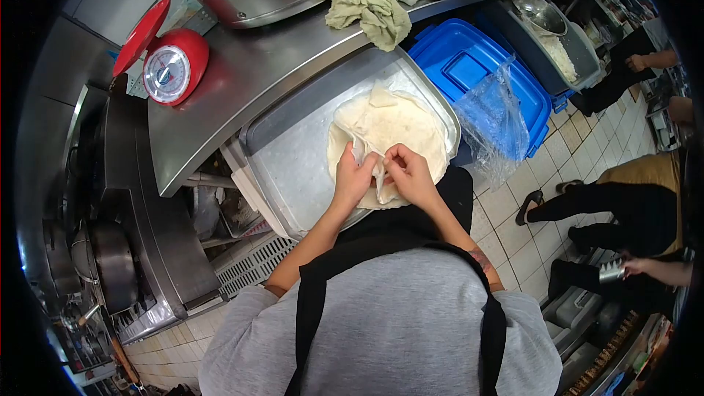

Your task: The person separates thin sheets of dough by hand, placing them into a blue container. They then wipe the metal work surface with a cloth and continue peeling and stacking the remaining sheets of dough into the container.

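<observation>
A stack of thin, pale, round dough sheets lies at the right side of a shallow metal tray. Its near edge is lifted and folded between my hands. My left hand is closed on the raised edge, with the thumb along it. Close beside it, my right hand pinches the same edge between thumb and fingertips. How many layers they hold is hidden by the fingers.
A steel counter curves behind the tray, bearing a red kitchen scale and a crumpled cloth. Right of the tray are a blue lid, a clear plastic bag and a grey bin. Other people stand at the right.
</observation>
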{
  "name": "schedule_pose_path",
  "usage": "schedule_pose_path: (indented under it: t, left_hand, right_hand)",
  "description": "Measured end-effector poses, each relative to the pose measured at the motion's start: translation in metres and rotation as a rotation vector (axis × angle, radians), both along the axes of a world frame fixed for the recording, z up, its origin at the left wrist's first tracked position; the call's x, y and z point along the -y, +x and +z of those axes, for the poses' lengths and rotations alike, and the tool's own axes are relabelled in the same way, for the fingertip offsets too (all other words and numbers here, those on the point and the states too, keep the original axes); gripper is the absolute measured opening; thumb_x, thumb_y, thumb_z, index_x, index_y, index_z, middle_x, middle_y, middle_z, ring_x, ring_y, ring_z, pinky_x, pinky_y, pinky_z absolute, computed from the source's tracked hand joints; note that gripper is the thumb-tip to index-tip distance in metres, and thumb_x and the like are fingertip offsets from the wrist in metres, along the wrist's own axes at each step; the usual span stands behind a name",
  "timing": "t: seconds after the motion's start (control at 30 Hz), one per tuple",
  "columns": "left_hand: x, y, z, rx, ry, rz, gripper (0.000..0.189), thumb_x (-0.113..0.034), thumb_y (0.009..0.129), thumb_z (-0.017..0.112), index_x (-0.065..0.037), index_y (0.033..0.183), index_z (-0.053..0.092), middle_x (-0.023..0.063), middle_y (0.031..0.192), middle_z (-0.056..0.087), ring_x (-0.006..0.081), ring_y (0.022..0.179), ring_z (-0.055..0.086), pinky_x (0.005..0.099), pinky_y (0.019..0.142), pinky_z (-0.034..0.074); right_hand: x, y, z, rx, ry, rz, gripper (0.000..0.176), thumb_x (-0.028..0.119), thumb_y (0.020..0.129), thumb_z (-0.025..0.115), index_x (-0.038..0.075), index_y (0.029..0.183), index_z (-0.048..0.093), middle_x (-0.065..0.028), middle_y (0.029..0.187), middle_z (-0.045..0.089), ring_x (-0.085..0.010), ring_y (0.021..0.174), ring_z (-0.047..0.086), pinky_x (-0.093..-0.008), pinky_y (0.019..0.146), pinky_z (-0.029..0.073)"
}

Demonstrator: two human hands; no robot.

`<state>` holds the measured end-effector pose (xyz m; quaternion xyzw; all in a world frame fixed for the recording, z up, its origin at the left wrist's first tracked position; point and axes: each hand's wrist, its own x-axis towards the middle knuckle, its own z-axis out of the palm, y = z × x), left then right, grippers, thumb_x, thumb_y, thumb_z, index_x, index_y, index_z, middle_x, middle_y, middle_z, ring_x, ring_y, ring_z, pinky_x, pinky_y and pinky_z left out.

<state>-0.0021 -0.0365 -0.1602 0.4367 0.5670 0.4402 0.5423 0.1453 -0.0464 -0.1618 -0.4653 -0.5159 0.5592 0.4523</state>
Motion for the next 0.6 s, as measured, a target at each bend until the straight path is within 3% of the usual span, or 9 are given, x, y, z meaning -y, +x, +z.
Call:
schedule_pose_path:
  t: [0.1,0.23,0.33,0.43,0.53,0.6]
  left_hand:
    - [-0.003,0.0,-0.011,-0.072,0.092,-0.068,0.017,-0.007,0.09,0.051,0.004,0.1,0.059,0.01,0.085,0.067,0.0138,0.076,0.063,0.029,0.059,0.052]
    - [-0.002,0.005,-0.018,-0.009,0.346,-0.128,0.019,-0.01,0.094,0.047,-0.001,0.104,0.06,0.005,0.084,0.065,0.0096,0.069,0.061,0.0249,0.054,0.049]
    - [0.001,-0.002,0.003,-0.027,0.02,-0.128,0.023,-0.01,0.096,0.044,0.001,0.106,0.062,0.0058,0.084,0.067,0.0103,0.073,0.062,0.0254,0.061,0.05]
    - [0.006,0.005,0.013,0.01,0.008,-0.004,0.027,-0.014,0.098,0.043,0.003,0.106,0.063,0.0069,0.085,0.068,0.0111,0.077,0.063,0.0268,0.065,0.051]
    - [0.008,0.002,0.017,-0.033,0.266,0.119,0.026,-0.012,0.096,0.046,0.006,0.104,0.062,0.0115,0.084,0.069,0.0142,0.069,0.065,0.0288,0.055,0.053]
    - [0.007,-0.004,0.006,-0.065,0.304,0.119,0.027,-0.013,0.096,0.046,0.007,0.105,0.062,0.0114,0.086,0.069,0.0154,0.074,0.065,0.0307,0.063,0.053]
  right_hand:
    - [-0.001,-0.003,0.019,0.121,0.171,-0.046,0.019,0.014,0.089,0.067,-0.001,0.092,0.056,-0.0026,0.075,0.06,-0.0067,0.061,0.057,-0.0214,0.055,0.047]
    - [-0.02,0.002,0.004,0.108,0.103,0.014,0.022,0.015,0.085,0.072,-0.002,0.091,0.061,-0.0025,0.07,0.061,-0.0068,0.058,0.055,-0.0222,0.053,0.044]
    - [-0.03,0.011,0.008,0.089,0.048,0.102,0.018,0.015,0.084,0.073,-0.001,0.086,0.066,-0.0043,0.064,0.062,-0.0076,0.056,0.055,-0.0253,0.052,0.043]
    - [-0.027,0.009,0.018,0.317,0.224,-0.045,0.015,0.014,0.086,0.07,-0.001,0.084,0.066,-0.0045,0.063,0.061,-0.0058,0.057,0.054,-0.0255,0.052,0.043]
    - [-0.023,0.01,0.028,0.386,0.302,-0.29,0.014,0.011,0.089,0.066,-0.001,0.084,0.063,0.0003,0.064,0.059,-0.0025,0.059,0.05,-0.0224,0.053,0.041]
    - [-0.018,0.014,0.036,0.326,0.211,-0.334,0.015,0.012,0.09,0.064,0.0,0.082,0.06,0.0012,0.063,0.056,-0.002,0.059,0.048,-0.0223,0.052,0.04]
